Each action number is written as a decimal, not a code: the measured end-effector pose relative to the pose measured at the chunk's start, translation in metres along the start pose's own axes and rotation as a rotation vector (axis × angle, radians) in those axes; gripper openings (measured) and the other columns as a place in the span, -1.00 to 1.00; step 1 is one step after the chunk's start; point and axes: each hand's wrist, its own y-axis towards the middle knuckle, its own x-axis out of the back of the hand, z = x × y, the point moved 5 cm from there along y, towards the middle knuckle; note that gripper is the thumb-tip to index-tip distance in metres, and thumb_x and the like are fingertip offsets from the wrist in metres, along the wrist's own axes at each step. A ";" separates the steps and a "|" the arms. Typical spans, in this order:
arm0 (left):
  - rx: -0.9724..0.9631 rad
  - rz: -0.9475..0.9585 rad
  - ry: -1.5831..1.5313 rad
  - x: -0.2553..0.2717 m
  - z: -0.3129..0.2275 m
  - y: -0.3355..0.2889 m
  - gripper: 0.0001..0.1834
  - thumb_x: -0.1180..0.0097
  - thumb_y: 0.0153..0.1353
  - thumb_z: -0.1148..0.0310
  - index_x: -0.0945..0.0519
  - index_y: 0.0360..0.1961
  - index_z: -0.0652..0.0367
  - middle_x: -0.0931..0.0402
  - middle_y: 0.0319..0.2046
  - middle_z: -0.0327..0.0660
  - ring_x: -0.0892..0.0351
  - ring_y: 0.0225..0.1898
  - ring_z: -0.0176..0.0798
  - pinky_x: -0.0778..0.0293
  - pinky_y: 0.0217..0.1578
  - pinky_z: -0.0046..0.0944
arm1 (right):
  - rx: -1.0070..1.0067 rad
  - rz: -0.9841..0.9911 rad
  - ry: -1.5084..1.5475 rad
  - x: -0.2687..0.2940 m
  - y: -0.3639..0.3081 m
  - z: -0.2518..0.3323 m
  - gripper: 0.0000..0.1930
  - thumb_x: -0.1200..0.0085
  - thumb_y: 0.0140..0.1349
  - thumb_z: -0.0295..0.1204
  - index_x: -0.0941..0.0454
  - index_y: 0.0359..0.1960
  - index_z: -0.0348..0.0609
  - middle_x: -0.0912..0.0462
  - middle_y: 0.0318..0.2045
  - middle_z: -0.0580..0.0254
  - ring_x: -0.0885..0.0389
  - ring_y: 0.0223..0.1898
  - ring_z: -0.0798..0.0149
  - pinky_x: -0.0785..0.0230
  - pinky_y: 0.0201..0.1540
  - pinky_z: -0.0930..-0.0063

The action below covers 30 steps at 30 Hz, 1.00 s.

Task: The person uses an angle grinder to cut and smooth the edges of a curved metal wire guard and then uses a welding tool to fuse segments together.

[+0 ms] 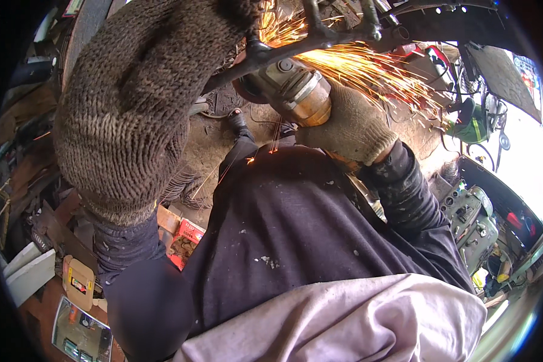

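An angle grinder (pixel 292 90) with a worn grey head and a yellowish body runs against a dark metal frame (pixel 320 43) at the top middle. My right hand (pixel 356 130), in a pale knitted glove, is wrapped round the grinder's body. Bright sparks (pixel 368 66) stream from the contact to the right, and a few drop toward my lap. Large and close at the upper left, my left hand (pixel 139 90) wears a thick brown-grey knitted glove. It reaches up beside the metal frame, its fingers hidden at the top edge.
A red box (pixel 190 232) and an open cardboard box (pixel 78 283) lie at the lower left, near a mirror-like framed panel (pixel 81 332). Scrap and boards crowd the left side. On the right stand a grey-green machine (pixel 473 220) and a green bag (pixel 469 123).
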 end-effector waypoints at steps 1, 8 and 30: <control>0.008 0.053 0.037 -0.001 -0.001 0.000 -0.63 -0.23 0.37 0.41 -0.67 0.19 0.15 -0.64 0.15 0.00 -0.69 0.14 0.08 -0.63 0.13 -0.07 | 0.030 -0.007 0.049 0.001 0.000 0.004 -0.27 -0.49 -0.11 -0.26 -0.56 0.19 -0.13 -0.75 -0.02 0.05 -0.74 0.01 0.06 -0.54 0.12 0.20; 0.063 -0.064 -0.137 -0.004 0.003 -0.003 -0.63 -0.23 0.36 0.43 -0.67 0.18 0.12 -0.64 0.16 0.00 -0.69 0.15 0.07 -0.64 0.13 -0.09 | 0.022 -0.020 0.058 0.000 0.001 -0.001 -0.30 -0.48 -0.11 -0.30 -0.58 0.17 -0.16 -0.75 -0.03 0.06 -0.74 0.00 0.09 -0.54 0.12 0.22; 0.080 0.015 -0.030 -0.001 -0.006 0.003 -0.60 -0.24 0.30 0.49 -0.69 0.17 0.09 -0.64 0.17 -0.05 -0.67 0.17 0.04 -0.61 0.15 -0.08 | 0.081 -0.038 0.059 0.004 0.000 0.007 -0.28 -0.50 -0.10 -0.27 -0.57 0.19 -0.17 -0.76 -0.05 0.06 -0.75 -0.02 0.14 -0.55 0.11 0.25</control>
